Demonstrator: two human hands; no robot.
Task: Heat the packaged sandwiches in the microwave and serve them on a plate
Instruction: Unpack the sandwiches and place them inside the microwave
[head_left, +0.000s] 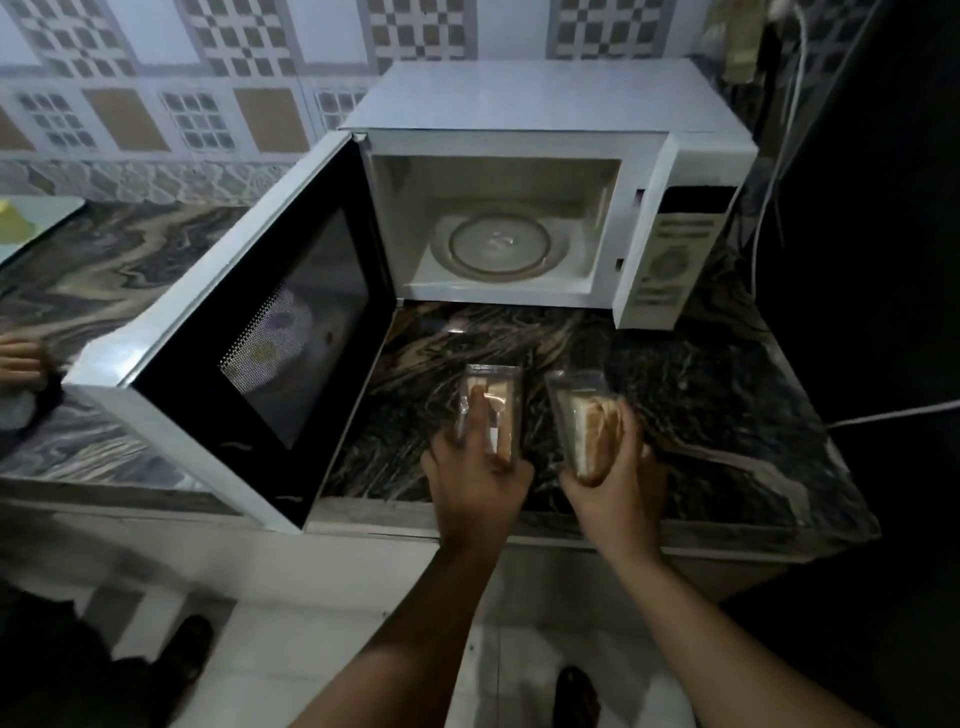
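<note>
While your left hand (475, 467) and right hand (615, 475) each grip a packaged sandwich (491, 405), seemingly above the bench (701, 395), load both onto the open microwave (519, 197) turntable (498, 244).

You have a marbled counter (675, 395) backed by a patterned tile wall (156, 104). White cables (779, 156) hang at far right. Another person's hand (18, 358) shows at the left edge.
</note>
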